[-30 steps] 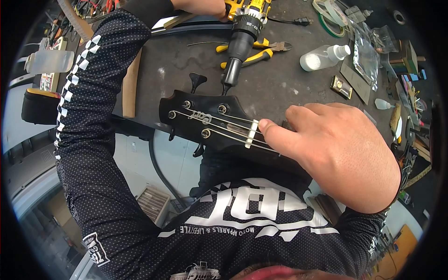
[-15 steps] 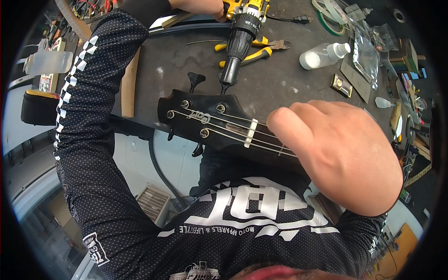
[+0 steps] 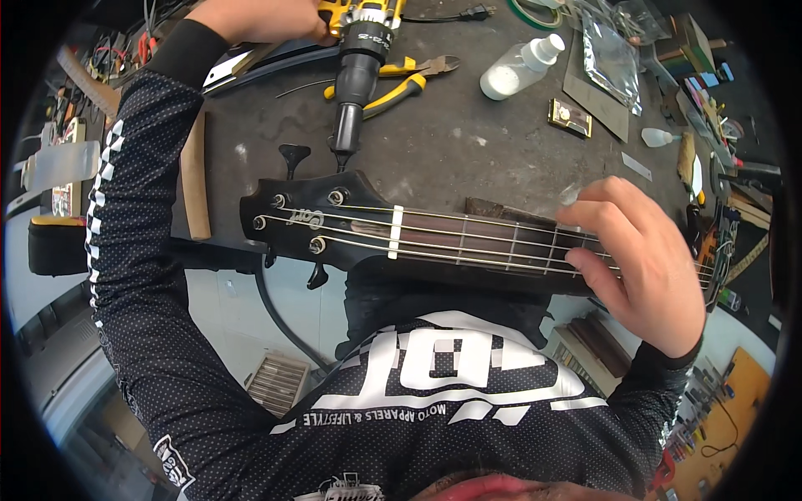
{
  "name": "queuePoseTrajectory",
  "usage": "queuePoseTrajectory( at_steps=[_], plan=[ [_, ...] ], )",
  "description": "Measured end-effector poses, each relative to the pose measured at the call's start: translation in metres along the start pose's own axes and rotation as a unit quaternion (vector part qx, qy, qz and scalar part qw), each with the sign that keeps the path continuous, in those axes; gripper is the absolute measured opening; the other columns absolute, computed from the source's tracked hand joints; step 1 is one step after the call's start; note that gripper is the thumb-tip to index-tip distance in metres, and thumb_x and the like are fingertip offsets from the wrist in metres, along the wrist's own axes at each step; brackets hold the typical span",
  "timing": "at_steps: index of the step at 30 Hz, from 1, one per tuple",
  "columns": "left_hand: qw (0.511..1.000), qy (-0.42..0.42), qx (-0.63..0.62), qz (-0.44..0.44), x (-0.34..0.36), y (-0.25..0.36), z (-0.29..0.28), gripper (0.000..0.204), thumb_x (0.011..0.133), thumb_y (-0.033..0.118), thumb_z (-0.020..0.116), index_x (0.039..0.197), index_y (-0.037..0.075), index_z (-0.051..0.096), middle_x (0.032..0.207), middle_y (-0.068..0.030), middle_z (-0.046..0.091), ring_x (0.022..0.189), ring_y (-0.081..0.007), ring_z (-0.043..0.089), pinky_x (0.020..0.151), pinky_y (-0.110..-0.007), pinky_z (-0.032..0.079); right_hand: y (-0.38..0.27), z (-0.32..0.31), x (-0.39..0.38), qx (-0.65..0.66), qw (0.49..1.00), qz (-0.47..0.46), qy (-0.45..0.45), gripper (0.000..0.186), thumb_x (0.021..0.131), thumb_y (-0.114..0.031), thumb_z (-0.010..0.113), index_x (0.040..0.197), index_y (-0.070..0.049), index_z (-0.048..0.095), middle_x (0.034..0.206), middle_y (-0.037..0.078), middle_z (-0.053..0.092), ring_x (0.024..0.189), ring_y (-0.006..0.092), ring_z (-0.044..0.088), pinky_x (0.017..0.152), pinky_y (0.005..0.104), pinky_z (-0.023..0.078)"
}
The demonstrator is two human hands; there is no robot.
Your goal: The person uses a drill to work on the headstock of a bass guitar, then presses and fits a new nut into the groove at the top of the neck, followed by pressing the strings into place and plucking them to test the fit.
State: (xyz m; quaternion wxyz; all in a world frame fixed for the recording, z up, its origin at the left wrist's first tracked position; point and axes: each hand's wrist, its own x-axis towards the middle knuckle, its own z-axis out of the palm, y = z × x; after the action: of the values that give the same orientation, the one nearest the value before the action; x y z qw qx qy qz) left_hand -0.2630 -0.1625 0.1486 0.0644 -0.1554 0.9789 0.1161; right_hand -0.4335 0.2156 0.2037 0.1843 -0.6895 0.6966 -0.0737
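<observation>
1. My left hand [image 3: 259, 18] grips the drill [image 3: 361, 63], its tip just above the guitar head [image 3: 309, 221].
2. My right hand [image 3: 639, 263], fingers loosely curled, rests on the strings [image 3: 468, 238]; the neck runs left to right.

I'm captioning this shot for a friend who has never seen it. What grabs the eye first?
A black bass guitar headstock lies across the middle of the dark workbench. The left hand holds a yellow power drill pointed at a tuning peg at the top, while the right hand rests on the strings at right.

Dark workbench [image 3: 451, 142], pliers [image 3: 401, 83], bottle [image 3: 518, 71], perhaps tape [image 3: 535, 10]
</observation>
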Motion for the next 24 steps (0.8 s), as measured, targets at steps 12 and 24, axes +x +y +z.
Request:
queuePoseTrajectory(
  at_steps=[12,24],
  plan=[
    [0.990,0.078,-0.105,-0.057,0.009,-0.015,-0.005,0.101,0.083,0.006,0.088,0.169,0.018,0.038,0.156,-0.0309,0.065,0.141,-0.0450,0.067,0.120,-0.049,0.052,0.029,0.050,-0.053,0.068,0.987,0.043,0.138,0.052,0.075,-0.022,0.099,0.119,-0.006,0.075,0.118,0.013,0.071,0.105,0.0358,0.071,0.090,0.0474,0.057],
    [0.997,0.060,-0.040,-0.018,0.024,-0.013,-0.003,0.095,0.087,0.012,0.090,0.168,0.015,0.041,0.146,-0.0279,0.071,0.134,-0.0442,0.071,0.114,-0.048,0.056,0.015,0.071,-0.037,0.052,0.971,-0.072,0.222,0.040,0.071,-0.016,0.097,0.104,-0.013,0.074,0.106,0.006,0.069,0.095,0.0309,0.068,0.086,0.0498,0.053]
  ],
)
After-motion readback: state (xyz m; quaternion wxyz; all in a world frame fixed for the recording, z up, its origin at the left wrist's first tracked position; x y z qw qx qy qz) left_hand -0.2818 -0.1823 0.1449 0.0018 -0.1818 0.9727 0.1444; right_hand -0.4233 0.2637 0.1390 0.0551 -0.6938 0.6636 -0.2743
